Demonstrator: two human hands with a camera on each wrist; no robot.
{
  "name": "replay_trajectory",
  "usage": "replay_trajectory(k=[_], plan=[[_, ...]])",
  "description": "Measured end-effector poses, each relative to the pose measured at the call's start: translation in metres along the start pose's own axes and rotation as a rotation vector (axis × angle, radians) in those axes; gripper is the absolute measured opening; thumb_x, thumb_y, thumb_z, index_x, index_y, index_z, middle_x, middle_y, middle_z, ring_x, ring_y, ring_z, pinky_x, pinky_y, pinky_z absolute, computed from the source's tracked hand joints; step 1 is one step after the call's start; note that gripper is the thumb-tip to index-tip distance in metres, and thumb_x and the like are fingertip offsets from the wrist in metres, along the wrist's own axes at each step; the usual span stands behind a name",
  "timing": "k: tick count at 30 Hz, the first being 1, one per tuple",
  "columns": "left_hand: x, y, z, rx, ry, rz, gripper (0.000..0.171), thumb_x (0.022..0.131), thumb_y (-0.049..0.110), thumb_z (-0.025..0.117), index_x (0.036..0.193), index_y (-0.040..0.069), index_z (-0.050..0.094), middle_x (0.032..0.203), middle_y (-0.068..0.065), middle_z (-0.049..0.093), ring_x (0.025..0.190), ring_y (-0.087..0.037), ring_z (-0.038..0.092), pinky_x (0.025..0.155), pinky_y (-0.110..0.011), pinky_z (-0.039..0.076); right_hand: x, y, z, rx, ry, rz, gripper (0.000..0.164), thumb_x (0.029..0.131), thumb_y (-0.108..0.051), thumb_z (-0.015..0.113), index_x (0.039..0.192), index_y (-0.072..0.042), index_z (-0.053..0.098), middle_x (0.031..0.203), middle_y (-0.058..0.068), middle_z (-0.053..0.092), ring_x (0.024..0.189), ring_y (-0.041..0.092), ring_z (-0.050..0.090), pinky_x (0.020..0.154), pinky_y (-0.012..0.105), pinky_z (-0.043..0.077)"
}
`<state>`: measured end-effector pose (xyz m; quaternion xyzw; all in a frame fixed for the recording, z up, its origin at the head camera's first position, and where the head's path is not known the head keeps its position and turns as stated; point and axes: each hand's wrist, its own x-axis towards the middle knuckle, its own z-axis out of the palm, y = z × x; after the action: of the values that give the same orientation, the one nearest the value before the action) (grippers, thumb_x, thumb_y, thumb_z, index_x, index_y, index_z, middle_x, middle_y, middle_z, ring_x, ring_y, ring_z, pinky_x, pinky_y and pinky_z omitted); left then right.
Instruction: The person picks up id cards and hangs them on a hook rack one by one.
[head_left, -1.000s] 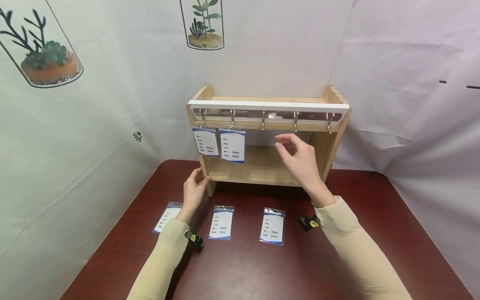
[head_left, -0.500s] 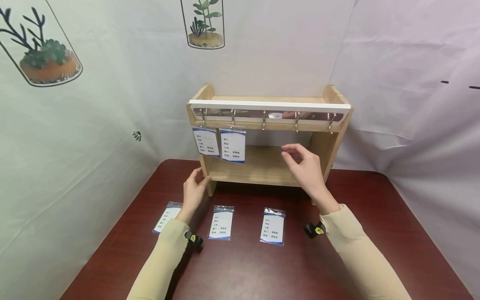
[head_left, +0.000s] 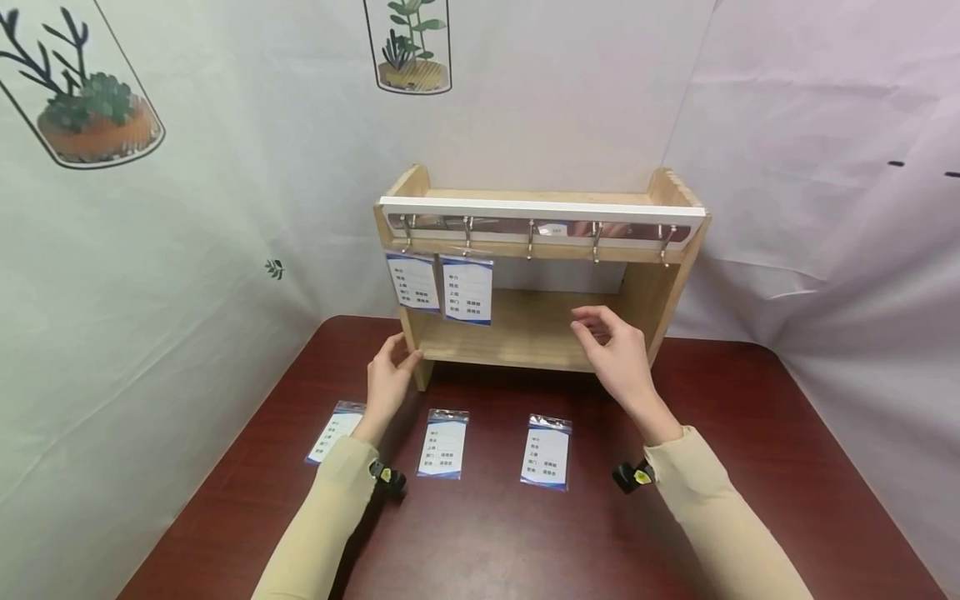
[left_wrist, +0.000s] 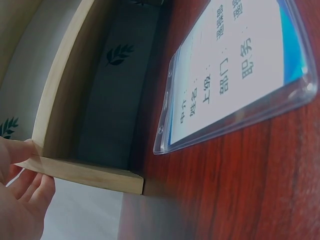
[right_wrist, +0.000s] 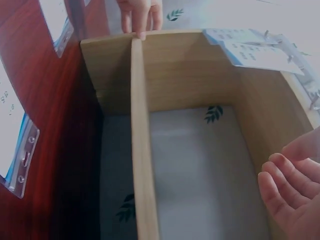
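White cards [head_left: 467,292] in clear covers hung at the left end of a wooden shelf [head_left: 525,337], two of them side by side. They were on the first two of five silver hooks [head_left: 531,240], which made a row along a white rail [head_left: 540,207] with a shiny strip in it. Three more lay flat on the dark red table [head_left: 480,542], in front of the shelf. These were a left card [head_left: 327,433], partly hidden by the person's arm, a middle card [head_left: 442,448] and a right card [head_left: 546,454]. All five had black writing and blue trim.

The left hand [head_left: 386,385] was clamped on the low left side of the shelf. Its thumb pressed the front edge, and its fingers went round the outside of the side board. The right hand [head_left: 621,354] was up in front of the right half of the shelf. Its fingers were softly bent, and its thumb and first finger were apart. The two hands were far from each other.

Both arms had cream sleeves [head_left: 712,500], and each wrist wore a small black thing [head_left: 626,477] with a yellow mark. Behind the shelf was pale cloth [head_left: 540,100] with plant pictures [head_left: 414,75] on it.
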<state>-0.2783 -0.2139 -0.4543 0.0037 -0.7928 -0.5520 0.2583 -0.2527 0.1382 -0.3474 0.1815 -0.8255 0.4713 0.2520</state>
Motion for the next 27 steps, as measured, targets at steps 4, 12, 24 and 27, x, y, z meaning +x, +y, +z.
replay_trajectory(k=[4,12,24,27], plan=[[0.0,0.0,0.0,-0.008,0.003,0.004,0.041,0.091,0.005,0.074,0.13,-0.001,0.061,0.125,-0.023,0.066,0.113,-0.035,0.065,0.092,-0.042,0.057,-0.003,0.004,0.001,-0.001,0.0,-0.004,0.016,0.097,-0.013,0.068,0.11,-0.005,0.072,0.096,0.01,0.073,0.086,0.022,0.069,0.071,0.014,0.05],[0.001,0.0,-0.001,-0.002,-0.003,0.005,0.041,0.092,0.007,0.074,0.13,-0.001,0.061,0.125,-0.023,0.066,0.113,-0.034,0.066,0.091,-0.043,0.058,-0.011,0.014,0.002,-0.032,-0.032,0.025,0.016,0.097,-0.012,0.067,0.11,-0.004,0.072,0.097,0.01,0.073,0.087,0.023,0.069,0.072,0.021,0.053],[0.001,0.0,0.0,0.003,-0.009,0.0,0.041,0.092,0.008,0.074,0.13,0.0,0.061,0.126,-0.023,0.066,0.113,-0.035,0.065,0.091,-0.044,0.058,-0.021,0.028,0.003,-0.07,-0.077,0.073,0.018,0.096,-0.012,0.068,0.111,-0.003,0.072,0.096,0.01,0.073,0.089,0.025,0.069,0.074,0.027,0.056],[0.001,-0.001,0.0,0.005,-0.005,0.006,0.041,0.092,0.008,0.074,0.13,0.0,0.061,0.125,-0.022,0.066,0.113,-0.034,0.066,0.091,-0.043,0.058,-0.023,0.031,0.003,-0.067,-0.091,0.084,0.019,0.096,-0.012,0.068,0.111,-0.002,0.073,0.095,0.01,0.072,0.088,0.025,0.069,0.074,0.027,0.056]])
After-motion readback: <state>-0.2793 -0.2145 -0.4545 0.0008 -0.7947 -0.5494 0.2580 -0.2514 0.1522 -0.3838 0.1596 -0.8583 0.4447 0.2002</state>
